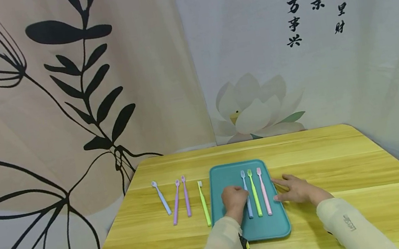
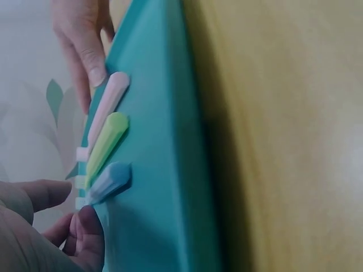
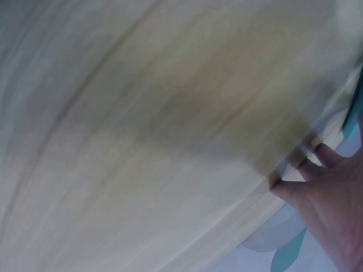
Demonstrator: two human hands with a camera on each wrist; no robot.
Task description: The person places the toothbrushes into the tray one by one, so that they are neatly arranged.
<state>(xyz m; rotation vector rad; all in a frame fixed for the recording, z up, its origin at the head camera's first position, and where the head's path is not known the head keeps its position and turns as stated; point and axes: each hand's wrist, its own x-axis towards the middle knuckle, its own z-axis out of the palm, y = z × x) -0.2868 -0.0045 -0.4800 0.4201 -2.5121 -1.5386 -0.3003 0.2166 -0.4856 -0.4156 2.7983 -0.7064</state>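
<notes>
A blue toothbrush (image 1: pixel 249 207), a green toothbrush (image 1: pixel 254 193) and a pink toothbrush (image 1: pixel 264 192) lie side by side on a teal tray (image 1: pixel 235 233). Over the tray, my left hand (image 1: pixel 235 198) is right beside the blue toothbrush. Its thumb and bent fingertips stand apart in the left wrist view, close to that toothbrush's handle (image 2: pixel 110 180), with nothing between them. My right hand (image 1: pixel 296 189) has its fingers spread at the tray's right edge, near the pink toothbrush. In the right wrist view the same hand (image 3: pixel 334 192) shows low over the wood, holding nothing.
Left of the tray, a light blue toothbrush (image 1: pixel 162 199), two purple toothbrushes (image 1: pixel 176 203) and another green toothbrush (image 1: pixel 204 203) lie on the wooden table (image 1: pixel 336 155). A patterned curtain (image 1: pixel 159 61) hangs behind the table's far edge.
</notes>
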